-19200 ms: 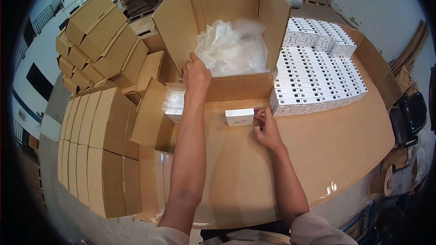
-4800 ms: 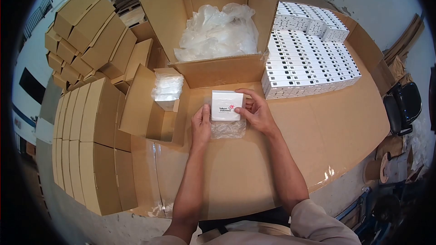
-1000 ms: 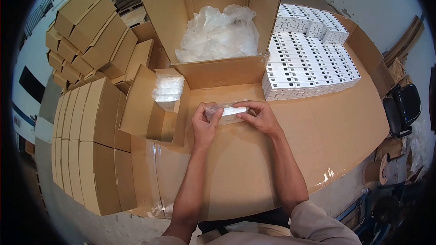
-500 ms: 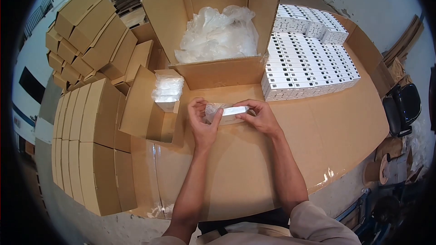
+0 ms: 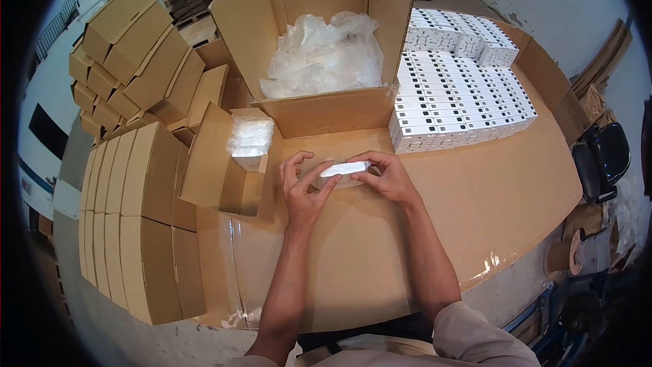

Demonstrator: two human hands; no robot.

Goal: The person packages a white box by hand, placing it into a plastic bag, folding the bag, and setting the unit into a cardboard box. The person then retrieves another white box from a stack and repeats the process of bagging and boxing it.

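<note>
A small white box (image 5: 345,168) in a clear plastic bag is held level between my two hands, over the cardboard-covered table. My left hand (image 5: 304,187) grips its left end with thumb and index finger, the other fingers curled apart from it. At the right end, my right hand (image 5: 386,178) pinches the box between thumb and fingers. To the left, an open brown carton (image 5: 224,187) holds several bagged white boxes (image 5: 250,139) at its far end.
Beyond my hands stands a large open carton (image 5: 326,110) full of clear plastic bags (image 5: 327,54). Rows of white boxes (image 5: 462,95) are stacked at the right. Brown cartons (image 5: 136,211) are piled at the left. A black chair (image 5: 603,163) is at far right.
My left fingers have shifted on the bagged box, and the loose plastic at its left end now lies flatter against it. The box is slightly tilted differently.
</note>
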